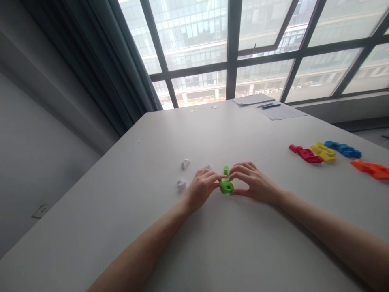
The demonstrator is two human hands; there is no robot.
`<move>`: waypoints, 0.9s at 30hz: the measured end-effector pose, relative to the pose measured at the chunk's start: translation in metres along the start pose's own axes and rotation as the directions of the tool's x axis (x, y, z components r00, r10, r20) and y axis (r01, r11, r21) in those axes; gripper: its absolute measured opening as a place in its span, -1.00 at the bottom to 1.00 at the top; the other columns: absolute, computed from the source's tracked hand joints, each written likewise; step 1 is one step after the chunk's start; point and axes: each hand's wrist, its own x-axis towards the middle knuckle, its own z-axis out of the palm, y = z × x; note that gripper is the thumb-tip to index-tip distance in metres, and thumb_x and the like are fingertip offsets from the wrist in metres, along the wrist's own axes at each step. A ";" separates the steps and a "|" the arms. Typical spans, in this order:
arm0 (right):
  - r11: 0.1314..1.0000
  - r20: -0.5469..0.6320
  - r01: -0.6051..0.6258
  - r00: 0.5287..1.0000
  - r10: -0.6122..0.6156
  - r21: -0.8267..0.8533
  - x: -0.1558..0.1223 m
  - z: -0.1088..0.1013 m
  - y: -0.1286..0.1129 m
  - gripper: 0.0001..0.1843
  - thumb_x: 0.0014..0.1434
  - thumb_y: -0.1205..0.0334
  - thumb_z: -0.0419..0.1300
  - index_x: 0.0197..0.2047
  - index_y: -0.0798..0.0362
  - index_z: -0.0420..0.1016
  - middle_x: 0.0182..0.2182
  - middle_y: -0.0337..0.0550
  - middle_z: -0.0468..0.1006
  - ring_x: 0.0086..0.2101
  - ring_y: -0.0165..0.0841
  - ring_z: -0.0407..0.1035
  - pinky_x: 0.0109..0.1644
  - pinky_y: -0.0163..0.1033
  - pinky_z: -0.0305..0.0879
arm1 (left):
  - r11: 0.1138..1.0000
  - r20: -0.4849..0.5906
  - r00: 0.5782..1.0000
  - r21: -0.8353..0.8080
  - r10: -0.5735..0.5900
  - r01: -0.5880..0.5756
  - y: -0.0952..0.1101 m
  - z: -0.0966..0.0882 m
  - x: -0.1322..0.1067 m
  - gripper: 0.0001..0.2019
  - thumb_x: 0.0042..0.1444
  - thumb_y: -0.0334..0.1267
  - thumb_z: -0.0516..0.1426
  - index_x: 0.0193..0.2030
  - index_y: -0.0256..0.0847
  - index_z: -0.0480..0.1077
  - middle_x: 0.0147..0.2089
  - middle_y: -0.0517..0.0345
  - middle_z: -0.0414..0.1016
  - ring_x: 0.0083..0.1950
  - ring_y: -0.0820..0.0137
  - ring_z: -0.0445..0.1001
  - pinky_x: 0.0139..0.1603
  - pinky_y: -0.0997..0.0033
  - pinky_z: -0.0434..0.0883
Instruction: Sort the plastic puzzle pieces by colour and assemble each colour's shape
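A bright green plastic block [226, 187] with a square hole lies on the white table between my hands. At its left end is my left hand [204, 185], its thumb and index finger closed on the block's edge. My right hand [253, 183] curves around the right side, thumb at the near corner and index fingertip at the far edge. A smaller green piece [225, 170] stands just beyond, close to my right fingertips but apart from the block. Small white pieces [181, 184] [185, 164] lie left of my left hand, and another white piece [207, 166] is partly hidden behind it.
On the right of the table [182, 138] lie red [306, 155], yellow [323, 151], blue [343, 149] and orange [370, 168] plastic pieces. Paper sheets [281, 112] and a blue pen [271, 106] rest at the far edge by the window. A dark curtain [115, 61] hangs at left.
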 end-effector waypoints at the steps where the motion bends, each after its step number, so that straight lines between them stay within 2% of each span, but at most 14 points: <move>1: 1.000 0.004 -0.006 1.000 0.006 -0.001 0.000 0.000 0.000 -0.70 0.15 0.01 0.26 -0.11 -0.03 0.41 -0.09 -0.10 0.53 0.00 -0.23 0.34 0.09 -0.07 0.16 | 1.000 -0.001 1.000 -0.014 -0.001 0.001 0.000 0.000 0.000 -0.73 0.16 -0.31 0.21 0.02 -0.08 0.45 -0.19 0.18 0.59 -0.13 0.33 0.45 0.07 0.22 0.29; 8: 1.000 0.027 -0.020 0.999 0.020 -0.017 0.000 0.001 -0.001 -0.71 0.15 0.02 0.25 -0.10 -0.05 0.44 -0.08 -0.08 0.53 0.01 -0.20 0.34 0.09 -0.05 0.17 | 0.997 -0.009 0.999 -0.066 -0.042 0.042 0.001 0.000 0.000 -0.72 0.17 -0.34 0.21 0.03 -0.09 0.41 -0.21 0.23 0.61 -0.17 0.36 0.48 0.10 0.22 0.27; 11: 1.000 0.036 -0.024 0.999 0.025 -0.016 0.000 0.001 -0.001 -0.73 0.16 0.03 0.24 -0.10 -0.04 0.43 -0.07 -0.08 0.52 0.02 -0.20 0.33 0.09 -0.06 0.16 | 0.996 0.014 0.997 -0.062 -0.070 0.071 0.002 -0.002 0.000 -0.72 0.18 -0.28 0.21 0.04 -0.11 0.39 -0.19 0.22 0.60 -0.12 0.35 0.48 0.13 0.21 0.26; 15: 0.999 0.046 -0.036 0.998 0.036 -0.013 0.000 0.000 -0.002 -0.73 0.16 0.06 0.25 -0.10 -0.03 0.42 -0.07 -0.08 0.51 0.02 -0.20 0.32 0.10 -0.06 0.15 | 0.998 0.085 0.994 -0.018 -0.065 0.066 0.003 -0.003 0.000 -0.48 -0.04 -0.06 0.34 0.04 -0.12 0.34 -0.08 0.15 0.56 -0.03 0.25 0.46 0.16 0.15 0.24; 17: 0.999 0.048 -0.041 0.998 0.041 -0.013 0.000 0.000 -0.002 -0.73 0.16 0.08 0.25 -0.09 -0.04 0.42 -0.07 -0.08 0.51 0.02 -0.20 0.32 0.11 -0.05 0.15 | 0.999 0.108 0.993 0.010 -0.049 0.049 0.003 -0.003 0.000 -0.39 -0.14 -0.01 0.38 0.04 -0.12 0.32 -0.04 0.12 0.54 0.00 0.22 0.45 0.17 0.13 0.23; 23: 0.999 0.047 -0.041 0.998 0.041 -0.005 0.000 0.001 -0.003 -0.75 0.15 0.13 0.25 -0.09 -0.04 0.43 -0.07 -0.09 0.51 0.02 -0.21 0.32 0.11 -0.06 0.15 | 0.997 0.058 0.998 0.067 -0.031 0.027 0.002 0.000 -0.003 -0.51 -0.06 -0.10 0.36 -0.01 -0.12 0.33 -0.14 0.17 0.55 -0.06 0.27 0.46 0.11 0.20 0.28; 27: 0.999 0.042 -0.035 0.999 0.034 0.011 0.000 0.001 -0.003 -0.76 0.15 0.16 0.24 -0.09 -0.04 0.43 -0.08 -0.09 0.51 0.02 -0.22 0.32 0.12 -0.07 0.15 | 0.998 0.034 0.999 0.066 -0.006 0.003 0.001 0.000 -0.003 -0.58 -0.01 -0.10 0.33 -0.04 -0.12 0.34 -0.11 0.18 0.55 -0.05 0.28 0.46 0.11 0.21 0.27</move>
